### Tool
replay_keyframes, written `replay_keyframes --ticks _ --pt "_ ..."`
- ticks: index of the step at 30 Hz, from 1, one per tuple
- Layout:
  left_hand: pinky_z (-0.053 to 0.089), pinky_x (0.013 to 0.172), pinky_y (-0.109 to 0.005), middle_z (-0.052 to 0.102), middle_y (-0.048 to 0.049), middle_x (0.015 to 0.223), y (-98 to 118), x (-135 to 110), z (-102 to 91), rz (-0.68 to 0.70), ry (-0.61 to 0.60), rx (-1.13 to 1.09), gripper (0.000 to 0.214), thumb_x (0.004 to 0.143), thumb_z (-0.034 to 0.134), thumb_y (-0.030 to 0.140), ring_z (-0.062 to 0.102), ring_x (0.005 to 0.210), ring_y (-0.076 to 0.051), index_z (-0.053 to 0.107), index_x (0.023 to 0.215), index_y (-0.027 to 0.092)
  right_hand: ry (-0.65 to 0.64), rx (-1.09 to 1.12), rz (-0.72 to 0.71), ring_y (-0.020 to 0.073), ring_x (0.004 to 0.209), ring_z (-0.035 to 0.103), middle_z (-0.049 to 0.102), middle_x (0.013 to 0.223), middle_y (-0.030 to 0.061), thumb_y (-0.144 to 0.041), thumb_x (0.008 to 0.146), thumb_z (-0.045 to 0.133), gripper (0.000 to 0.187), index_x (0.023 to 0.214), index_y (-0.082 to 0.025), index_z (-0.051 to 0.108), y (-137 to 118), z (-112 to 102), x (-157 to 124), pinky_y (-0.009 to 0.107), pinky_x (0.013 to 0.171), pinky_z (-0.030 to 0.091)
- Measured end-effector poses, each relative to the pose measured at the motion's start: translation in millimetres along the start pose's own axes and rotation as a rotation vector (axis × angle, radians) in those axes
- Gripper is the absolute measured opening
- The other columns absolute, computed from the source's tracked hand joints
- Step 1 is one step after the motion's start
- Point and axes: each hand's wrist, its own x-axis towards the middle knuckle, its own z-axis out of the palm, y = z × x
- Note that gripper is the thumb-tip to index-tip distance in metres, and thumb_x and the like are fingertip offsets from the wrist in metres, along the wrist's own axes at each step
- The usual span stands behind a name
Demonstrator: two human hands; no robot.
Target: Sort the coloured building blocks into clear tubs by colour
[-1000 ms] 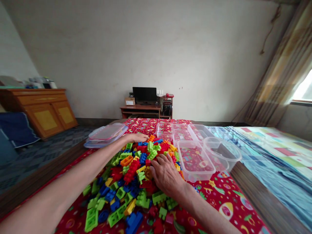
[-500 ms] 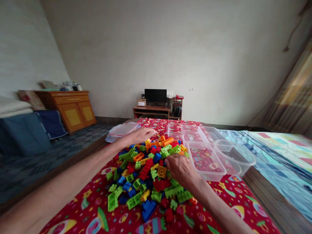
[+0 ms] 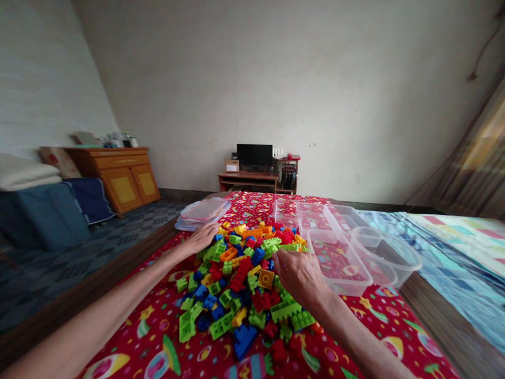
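A heap of toy building blocks [image 3: 240,276] in green, red, blue, yellow and orange lies spread on a red patterned cloth [image 3: 158,326]. My left hand [image 3: 202,238] rests at the heap's far left edge, fingers stretched out along the blocks. On the right side of the heap, my right hand [image 3: 300,271] is bent down over the blocks with its fingers curled. What its fingertips hold, if anything, is hidden beneath the hand. Just beyond my left hand lies a stack of clear plastic lids [image 3: 205,209].
Clear plastic boxes [image 3: 361,288] stand right of the heap, beside a round clear tub [image 3: 410,263]. Past the table's right edge is a bed with a blue checked cover [image 3: 445,284]. A desk with a monitor [image 3: 254,156] and a wooden cabinet [image 3: 126,181] stand by the walls.
My left hand has drawn back from above the far side of the heap, down and left to its edge. My right hand stays in about the same place on the blocks.
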Motion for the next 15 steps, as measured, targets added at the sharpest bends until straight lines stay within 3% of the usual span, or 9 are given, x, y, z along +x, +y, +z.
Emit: replay_keyframes --ticks 4,8,12,15 --pt "0.037 0.107 -0.032 0.064 -0.0118 0.118 2.9 -0.9 4.8 -0.075 -0.025 0.01 0.077 0.082 0.014 0.072 0.053 0.121 -0.027 0.063 0.108 0.018 -0.045 -0.019 0.012 0.0158 0.053 0.059 0.066 0.063 0.0057 -0.028 0.097 0.035 0.034 0.075 -0.02 0.061 -0.8 -0.1 0.2 0.029 0.048 0.016" --pt "0.034 0.111 -0.036 0.057 -0.0144 0.13 26.8 -4.5 -1.0 -0.1 -0.054 -0.029 0.083 0.084 0.008 0.069 0.048 0.127 -0.027 0.058 0.119 0.012 -0.082 -0.02 0.02 0.0162 0.058 0.062 0.068 0.067 0.0061 -0.027 0.097 0.034 0.036 0.074 -0.02 0.062 -3.6 -2.4 0.0 0.029 0.049 0.018" --pt "0.028 0.114 -0.037 0.051 -0.0107 0.141 68.8 -15.9 -15.0 0.051 -0.131 -0.089 0.076 0.09 0.01 0.062 0.042 0.133 -0.025 0.054 0.128 0.013 -0.084 -0.018 0.016 0.0147 0.057 0.06 0.068 0.067 0.005 -0.026 0.097 0.035 0.035 0.075 -0.02 0.063 -3.8 -0.7 -0.6 0.029 0.05 0.018" --pt "0.036 0.11 -0.036 0.053 -0.008 0.14 88.2 -13.3 -30.4 0.163 -0.175 -0.122 0.071 0.093 0.013 0.059 0.046 0.13 -0.025 0.054 0.131 0.016 -0.055 -0.016 0.009 0.0134 0.054 0.057 0.068 0.066 0.0048 -0.028 0.097 0.035 0.035 0.075 -0.019 0.062 -1.8 2.7 -1.0 0.029 0.05 0.017"
